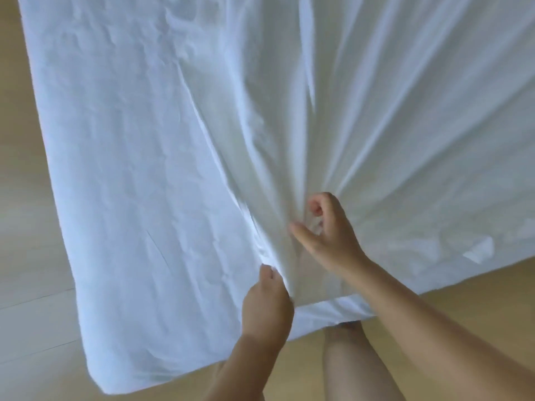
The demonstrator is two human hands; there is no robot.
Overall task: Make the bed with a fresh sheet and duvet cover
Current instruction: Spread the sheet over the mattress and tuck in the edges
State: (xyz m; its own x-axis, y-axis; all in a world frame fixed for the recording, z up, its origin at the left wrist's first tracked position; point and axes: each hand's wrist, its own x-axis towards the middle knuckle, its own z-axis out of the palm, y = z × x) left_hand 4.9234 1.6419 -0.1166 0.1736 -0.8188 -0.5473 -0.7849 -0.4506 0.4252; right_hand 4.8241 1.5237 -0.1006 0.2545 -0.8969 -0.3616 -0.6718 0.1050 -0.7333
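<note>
Left hand (pixel 267 296) and right hand (pixel 330 233) each clutch the gathered sheet (pixel 376 111) at the bed's (pixel 101 198) near edge. Spreading looks unfinished, and no duvet cover is in sight.

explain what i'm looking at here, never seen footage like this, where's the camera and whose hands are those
There is no machine here. This is one picture from a wide-angle camera worn on a person's head, looking forward and down, so you see their own bare arms reaching in from the bottom edge. The big white surface is a bed, seen from its near corner, with a white sheet spread over it. The left hand grips a fold of the sheet close to the bed's near edge. The right hand, a little further in, has its fingers curled round bunched fabric, and long creases fan out from that spot. Around the bed is a wooden floor, and the person's leg shows below.
</note>
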